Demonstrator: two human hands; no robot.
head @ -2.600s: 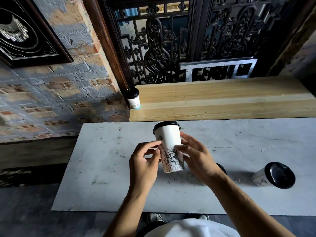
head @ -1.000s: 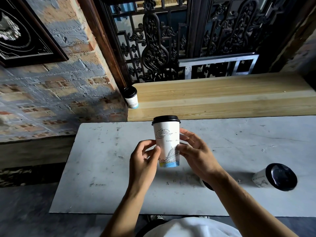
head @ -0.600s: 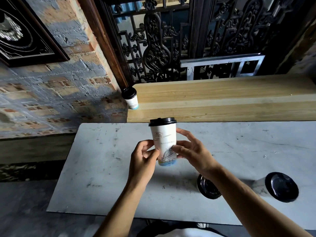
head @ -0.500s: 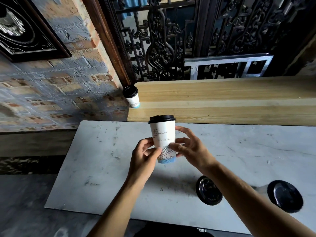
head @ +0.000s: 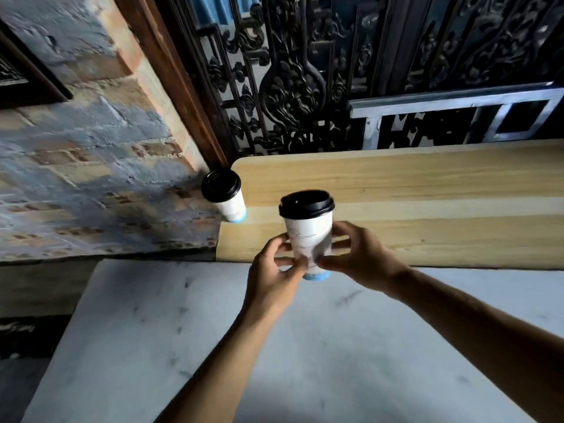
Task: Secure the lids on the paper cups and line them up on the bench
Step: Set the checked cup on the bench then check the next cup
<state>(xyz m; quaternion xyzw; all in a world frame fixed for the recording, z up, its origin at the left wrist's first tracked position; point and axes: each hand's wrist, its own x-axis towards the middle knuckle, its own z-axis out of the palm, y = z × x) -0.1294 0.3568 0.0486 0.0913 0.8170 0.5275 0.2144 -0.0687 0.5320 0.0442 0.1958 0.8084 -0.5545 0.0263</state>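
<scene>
A white paper cup [head: 309, 239] with a black lid [head: 306, 204] is held upright in mid-frame, between both hands, above the near edge of the wooden tabletop [head: 427, 190]. The lid is seated on the cup's rim. A faint line drawing is seen on the cup wall, blurred; a blue band is visible at its base.

The left hand [head: 271, 277] is wrapped on the cup's lower left side, thumb and fingertips pressed to the wall. The right hand [head: 363, 259] is closed on the cup's lower right side, fingers spread around the wall. Both hands are grasping the cup; its bottom is clear of any surface.

A second lidded paper cup [head: 224, 195] is stood at the left end of the wooden tabletop, upper left of centre, upright, with a black lid and blue base band. It is well apart from the held cup.

A grey marble tabletop [head: 152, 346] fills the lower half of the frame, just in front of the wooden one; both forearms are stretched over it. A brick wall [head: 85, 166] is at left, and a dark carved wooden screen [head: 293, 80] with a metal frame [head: 457, 111] is behind the wooden tabletop at top. Motion blur is present over the whole frame.
</scene>
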